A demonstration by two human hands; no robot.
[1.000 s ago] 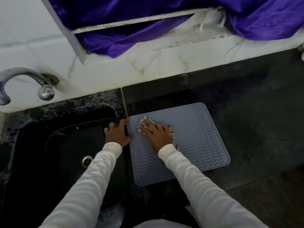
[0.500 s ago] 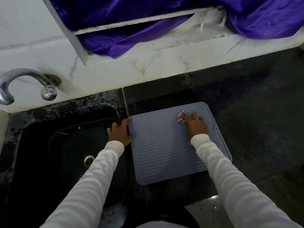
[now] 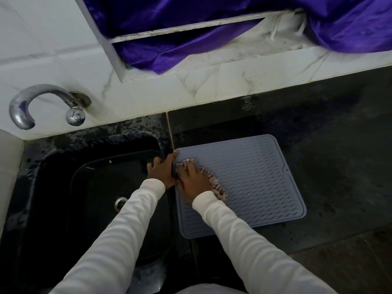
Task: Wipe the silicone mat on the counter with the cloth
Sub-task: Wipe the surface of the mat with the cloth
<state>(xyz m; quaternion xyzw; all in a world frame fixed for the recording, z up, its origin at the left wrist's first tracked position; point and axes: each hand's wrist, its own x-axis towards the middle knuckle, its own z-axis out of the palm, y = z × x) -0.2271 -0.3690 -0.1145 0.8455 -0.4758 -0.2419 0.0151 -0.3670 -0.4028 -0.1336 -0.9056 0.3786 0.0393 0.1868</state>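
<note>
1. Mid-wipe, by judgement: cloth (image 3: 214,183) down flat on the silicone mat (image 3: 254,179), near the mat's left edge and toward its far-left corner.
2. Silicone mat flat on the dark counter (image 3: 328,145), its left edge just beside the sink (image 3: 89,187), well short of the counter's back edge.
3. Right hand (image 3: 194,183) on top of the cloth, fingers straight and slightly spread, pressing down; checked fabric showing past the fingertips and beside the wrist.
4. Left hand (image 3: 162,171) at the mat's far-left corner, fingers curled over the left edge, apparently pinning the mat; exact pinch not clear enough to tell.
5. Both hands close together, nearly touching at the mat's left edge.
6. Next, probably: a stroke away from the left edge toward the right edge and the near corners, with steady downward pressure into the wavy ridges.
7. Left-hand hold worth keeping, to stop the mat sliding on the wet-looking counter.
</note>
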